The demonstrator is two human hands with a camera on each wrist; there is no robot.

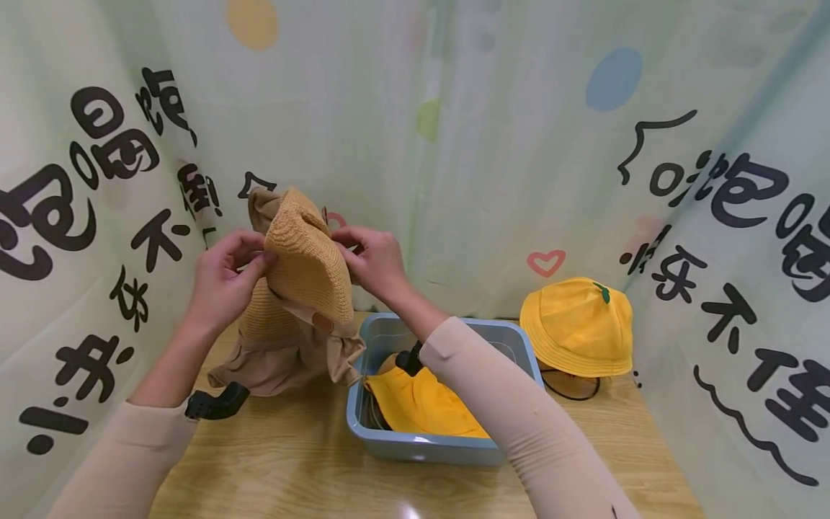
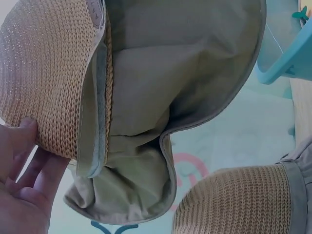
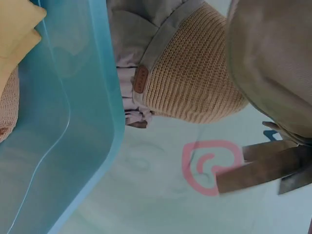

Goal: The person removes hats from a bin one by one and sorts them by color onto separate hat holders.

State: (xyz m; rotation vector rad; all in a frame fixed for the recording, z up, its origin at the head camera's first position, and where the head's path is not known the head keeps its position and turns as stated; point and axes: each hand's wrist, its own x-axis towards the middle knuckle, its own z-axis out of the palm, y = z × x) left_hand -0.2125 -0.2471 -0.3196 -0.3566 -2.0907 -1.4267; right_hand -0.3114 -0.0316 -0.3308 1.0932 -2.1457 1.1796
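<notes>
Both hands hold up a tan woven hat (image 1: pixel 308 259) with a cloth brim, at left of centre in the head view. My left hand (image 1: pixel 228 277) pinches its crown between thumb and fingers, as the left wrist view shows on the woven crown (image 2: pixel 53 73). My right hand (image 1: pixel 375 261) pinches the far side of it; the right wrist view does not show those fingers. The soft brim (image 2: pixel 170 83) hangs folded, and loose brown straps (image 3: pixel 263 168) dangle from it. Just below, a similar woven hat (image 3: pixel 190 73) with a brown label (image 3: pixel 141 79) rests on the table.
A blue plastic bin (image 1: pixel 428 443) stands on the wooden table (image 1: pixel 272 461), under my right forearm, with a yellow hat (image 1: pixel 421 404) inside. Right of it lies another yellow hat (image 1: pixel 577 328) with a green sprout and dark cord. Printed curtains (image 1: pixel 480 180) surround the table.
</notes>
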